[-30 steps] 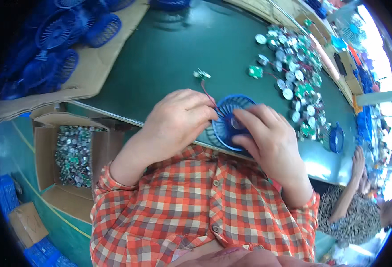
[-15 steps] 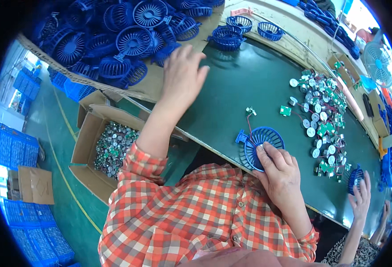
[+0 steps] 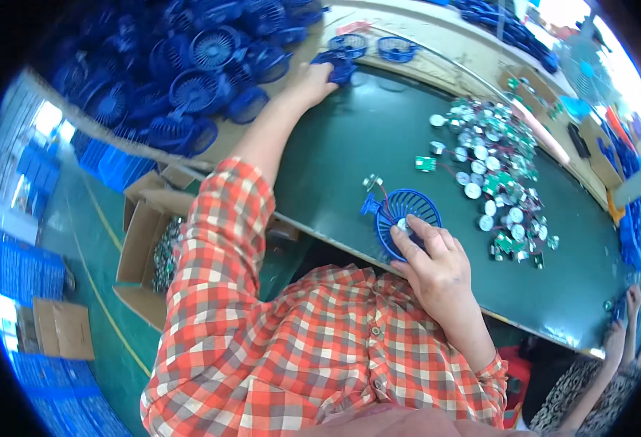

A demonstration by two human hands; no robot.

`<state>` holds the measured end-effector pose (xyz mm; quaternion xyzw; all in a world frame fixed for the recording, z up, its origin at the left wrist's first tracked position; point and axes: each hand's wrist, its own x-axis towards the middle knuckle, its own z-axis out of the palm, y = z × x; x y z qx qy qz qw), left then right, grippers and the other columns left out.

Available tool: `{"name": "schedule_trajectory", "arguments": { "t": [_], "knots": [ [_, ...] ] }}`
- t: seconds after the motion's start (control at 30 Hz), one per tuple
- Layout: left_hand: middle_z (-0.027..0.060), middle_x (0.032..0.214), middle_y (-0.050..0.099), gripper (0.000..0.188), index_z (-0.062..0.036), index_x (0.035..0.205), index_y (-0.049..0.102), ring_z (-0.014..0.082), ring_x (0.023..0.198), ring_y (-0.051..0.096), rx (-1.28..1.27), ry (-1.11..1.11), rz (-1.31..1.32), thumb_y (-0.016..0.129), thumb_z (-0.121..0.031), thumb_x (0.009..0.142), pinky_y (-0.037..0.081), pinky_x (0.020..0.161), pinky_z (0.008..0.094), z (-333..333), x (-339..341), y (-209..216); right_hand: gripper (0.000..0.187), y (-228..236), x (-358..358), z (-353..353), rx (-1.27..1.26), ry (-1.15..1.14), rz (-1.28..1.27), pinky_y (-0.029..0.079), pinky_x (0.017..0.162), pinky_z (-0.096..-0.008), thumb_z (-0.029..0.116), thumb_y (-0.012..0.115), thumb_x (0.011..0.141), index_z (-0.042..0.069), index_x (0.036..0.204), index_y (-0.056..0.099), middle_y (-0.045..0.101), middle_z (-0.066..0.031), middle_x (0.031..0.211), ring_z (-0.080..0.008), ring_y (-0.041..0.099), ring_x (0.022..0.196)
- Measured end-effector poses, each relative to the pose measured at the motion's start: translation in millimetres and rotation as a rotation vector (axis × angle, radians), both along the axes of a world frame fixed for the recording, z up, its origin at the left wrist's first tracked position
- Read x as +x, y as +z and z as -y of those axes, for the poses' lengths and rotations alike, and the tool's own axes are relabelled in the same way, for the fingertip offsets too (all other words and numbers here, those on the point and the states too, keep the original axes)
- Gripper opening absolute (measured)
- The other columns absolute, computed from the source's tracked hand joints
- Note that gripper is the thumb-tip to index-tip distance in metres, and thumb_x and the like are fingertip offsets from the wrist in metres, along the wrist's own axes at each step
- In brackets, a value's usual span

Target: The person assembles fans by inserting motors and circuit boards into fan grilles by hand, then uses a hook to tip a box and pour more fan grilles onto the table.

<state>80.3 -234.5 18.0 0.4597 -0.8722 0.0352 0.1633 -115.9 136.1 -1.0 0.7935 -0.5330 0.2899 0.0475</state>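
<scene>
So the biggest thing here is my green table (image 3: 320,156), running off to my right. Past its left end there's a massive heap of blue fan cages (image 3: 211,51) on cardboard. Down below the near edge, on the left, sits an open cardboard box (image 3: 138,255) with small metal-and-green parts in it. Then there's the pile of wired motors (image 3: 492,164) along the far edge, right of the middle. My right hand (image 3: 435,266) is gripping one blue cage (image 3: 424,206) right at the near edge, thumb at its rim, fingers inside by the hub. My left hand (image 3: 312,84) is stretched out to the far left corner, up against some blue cages (image 3: 337,65); can't tell if it's closed on one, fingertips are hidden. Smallest stuff: a little circuit board (image 3: 372,180) just beyond my cage, red wire running into it, and a silver motor (image 3: 403,225) under my fingers.
</scene>
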Motion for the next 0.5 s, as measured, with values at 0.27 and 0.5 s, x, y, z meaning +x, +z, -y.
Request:
{"name": "schedule_trajectory", "arguments": {
  "t": [0.27, 0.5],
  "knots": [
    [0.0140, 0.102, 0.072, 0.020, -0.0098, 0.097, 0.072, 0.0339, 0.111, 0.064, -0.087, -0.097, -0.020, 0.069, -0.027, 0.087, 0.049, 0.094, 0.0500, -93.2, -2.7, 15.0, 0.054, -1.7, -118.4, -79.1, -0.300, -0.612, 0.088, 0.053, 0.096, -0.0409, -0.008, 0.075, 0.074, 0.002, 0.127, 0.067, 0.063, -0.0186, 0.128, -0.0337, 0.063, 0.116],
    [0.0091, 0.118, 0.065, 0.019, -0.0092, 0.089, 0.066, 0.0368, 0.128, 0.055, -0.231, -0.548, -0.303, 0.076, -0.003, 0.073, 0.045, 0.106, 0.0500, -198.3, 12.7, 2.5, 0.040, -1.7, -180.8, -100.1, -0.022, -1.081, -0.290, 0.047, 0.100, -0.0422, 0.009, 0.068, 0.091, 0.007, 0.130, 0.065, 0.064, -0.0162, 0.128, -0.0332, 0.060, 0.118]
  ]
}}
